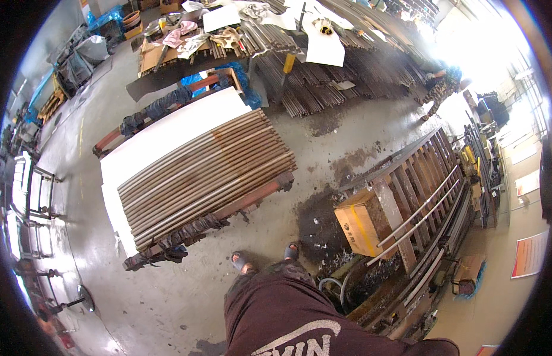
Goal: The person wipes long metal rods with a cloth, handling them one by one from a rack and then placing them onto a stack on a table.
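Neither my left hand nor my right hand is in view. Before me, a row of brownish metal rods (204, 178) lies side by side on white sheeting (169, 129), carried by a low stand with a reddish beam (253, 193) partly wrapped in dark material. My feet in sandals (291, 251) are on the floor between this stand and a slatted rack (418, 178). Two long, thin pale rods (418, 209) rest slanting across that rack, beside a cardboard box (358, 222) with a yellow strap.
Bundled metal bars (311, 84) fill a large rack at the back. Rags (227, 39), papers and tools lie on the bench top. Another person (440, 91) is at the far right. Dark stains (316, 218) mark the floor. Metal-framed stands (40, 189) are at the left.
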`<state>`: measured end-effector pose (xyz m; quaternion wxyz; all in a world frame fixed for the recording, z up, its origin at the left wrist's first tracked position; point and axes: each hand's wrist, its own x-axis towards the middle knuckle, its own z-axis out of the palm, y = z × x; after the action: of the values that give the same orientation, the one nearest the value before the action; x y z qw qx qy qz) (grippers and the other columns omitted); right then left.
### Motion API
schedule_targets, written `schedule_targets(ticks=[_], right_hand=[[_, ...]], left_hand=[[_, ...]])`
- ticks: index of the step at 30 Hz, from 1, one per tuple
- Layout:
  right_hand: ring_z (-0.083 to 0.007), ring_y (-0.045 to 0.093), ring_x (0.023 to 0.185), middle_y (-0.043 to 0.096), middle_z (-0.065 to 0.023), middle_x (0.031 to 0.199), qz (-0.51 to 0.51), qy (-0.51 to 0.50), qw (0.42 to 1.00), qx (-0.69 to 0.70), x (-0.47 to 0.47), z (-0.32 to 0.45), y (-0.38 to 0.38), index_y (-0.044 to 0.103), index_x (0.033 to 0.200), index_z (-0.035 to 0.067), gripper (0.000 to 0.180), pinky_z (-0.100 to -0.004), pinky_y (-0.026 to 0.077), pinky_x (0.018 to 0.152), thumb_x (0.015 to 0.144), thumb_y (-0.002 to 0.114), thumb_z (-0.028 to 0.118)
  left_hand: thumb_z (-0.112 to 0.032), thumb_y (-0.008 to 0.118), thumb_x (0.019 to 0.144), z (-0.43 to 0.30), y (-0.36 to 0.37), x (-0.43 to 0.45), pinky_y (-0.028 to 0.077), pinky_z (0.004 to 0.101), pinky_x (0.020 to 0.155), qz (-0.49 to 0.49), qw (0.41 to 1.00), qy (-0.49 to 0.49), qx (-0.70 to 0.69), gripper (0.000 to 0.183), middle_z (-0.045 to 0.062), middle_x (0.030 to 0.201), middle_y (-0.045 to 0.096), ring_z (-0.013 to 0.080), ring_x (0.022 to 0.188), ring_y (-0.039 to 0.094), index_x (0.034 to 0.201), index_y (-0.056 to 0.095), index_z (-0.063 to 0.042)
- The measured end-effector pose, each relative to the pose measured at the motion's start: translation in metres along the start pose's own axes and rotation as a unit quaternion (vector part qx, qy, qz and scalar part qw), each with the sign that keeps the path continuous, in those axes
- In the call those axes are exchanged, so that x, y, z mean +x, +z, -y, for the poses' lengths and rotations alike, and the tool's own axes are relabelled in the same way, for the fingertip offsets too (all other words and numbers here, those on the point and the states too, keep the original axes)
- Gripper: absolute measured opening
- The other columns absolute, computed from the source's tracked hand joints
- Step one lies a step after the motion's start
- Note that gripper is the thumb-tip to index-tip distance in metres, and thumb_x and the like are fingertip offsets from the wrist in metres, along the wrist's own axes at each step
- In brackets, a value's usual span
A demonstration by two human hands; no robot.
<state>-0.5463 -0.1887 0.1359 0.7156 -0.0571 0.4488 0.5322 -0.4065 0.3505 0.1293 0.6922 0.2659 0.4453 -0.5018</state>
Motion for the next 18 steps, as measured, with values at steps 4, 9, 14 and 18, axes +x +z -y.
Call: schedule_targets(ticks=[4,9,14,18], right_hand=[[-0.0095,0.03,0.049,0.042,0.0009,0.069,-0.012,0.009,1.0,-0.026,0.005,0.003,0.012,0.052,0.096,0.008,0.031,-0.027,0.025,0.045,0.109,0.05,0.036],[-0.0092,0.03,0.049,0.042,0.0011,0.069,-0.027,0.029,0.998,-0.052,0.015,0.011,0.026,0.053,0.097,0.008,0.031,-0.0266,0.025,0.045,0.109,0.05,0.037],[-0.009,0.03,0.049,0.042,0.0013,0.069,-0.042,0.044,0.996,-0.072,0.023,0.011,0.041,0.053,0.099,0.009,0.032,-0.0263,0.025,0.045,0.109,0.051,0.039],[-0.0088,0.03,0.049,0.042,0.0015,0.069,-0.045,0.048,0.994,-0.084,0.024,0.008,0.051,0.053,0.1,0.009,0.033,-0.026,0.025,0.045,0.109,0.051,0.04]], left_hand=[[-0.034,0.061,0.107,-0.001,-0.015,-0.006,0.06,0.0437,0.075,0.007,1.0,0.006,-0.001,0.034,0.012,0.083,0.069,0.0295,0.085,0.072,0.111,0.068,-0.001],[-0.035,0.061,0.107,0.003,-0.033,-0.017,0.059,0.0439,0.074,0.009,1.0,0.015,-0.009,0.034,0.012,0.081,0.069,0.0294,0.083,0.071,0.11,0.068,-0.001],[-0.035,0.061,0.107,0.009,-0.052,-0.03,0.059,0.0441,0.073,0.008,1.0,0.017,-0.015,0.034,0.012,0.08,0.068,0.0293,0.082,0.071,0.109,0.068,-0.002],[-0.035,0.062,0.107,0.01,-0.062,-0.037,0.059,0.0443,0.072,0.008,1.0,0.009,-0.016,0.034,0.012,0.079,0.068,0.0293,0.08,0.071,0.108,0.068,-0.002]])
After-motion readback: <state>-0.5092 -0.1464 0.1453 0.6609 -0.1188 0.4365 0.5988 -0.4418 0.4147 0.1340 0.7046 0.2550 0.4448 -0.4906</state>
